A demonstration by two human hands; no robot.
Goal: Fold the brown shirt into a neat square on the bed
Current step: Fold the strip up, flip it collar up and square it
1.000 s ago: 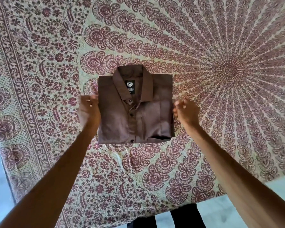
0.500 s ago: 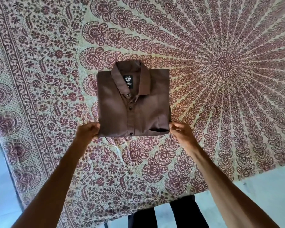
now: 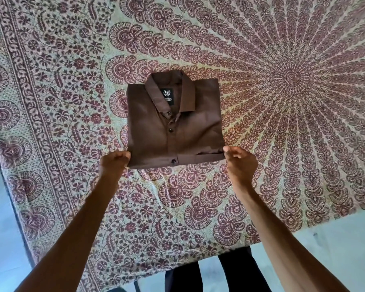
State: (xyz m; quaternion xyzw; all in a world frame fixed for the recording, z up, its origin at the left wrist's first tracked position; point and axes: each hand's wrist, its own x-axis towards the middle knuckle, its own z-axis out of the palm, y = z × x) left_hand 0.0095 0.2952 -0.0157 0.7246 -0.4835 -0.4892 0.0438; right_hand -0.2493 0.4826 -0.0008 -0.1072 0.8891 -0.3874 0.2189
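Observation:
The brown shirt point(image 3: 188, 131) lies folded into a compact square on the patterned bedspread point(image 3: 293, 85). Its collar and black label face up at the far edge, and the buttoned placket runs down the middle. My left hand point(image 3: 113, 164) is curled at the near-left corner, with its fingers closed on the shirt's edge. At the near-right corner, my right hand point(image 3: 240, 165) has its thumb and fingertips on the fabric. A small fold of cloth shows just above that right corner.
The bedspread's near edge point(image 3: 198, 256) runs diagonally across the bottom, with pale blue floor point(image 3: 335, 239) beyond it on both sides. My dark trouser legs point(image 3: 240, 270) stand against the bed's edge.
Both hands slid from the middle of the shirt's sides down to its two near corners. In the last half second they have stayed there and the shirt has kept its shape.

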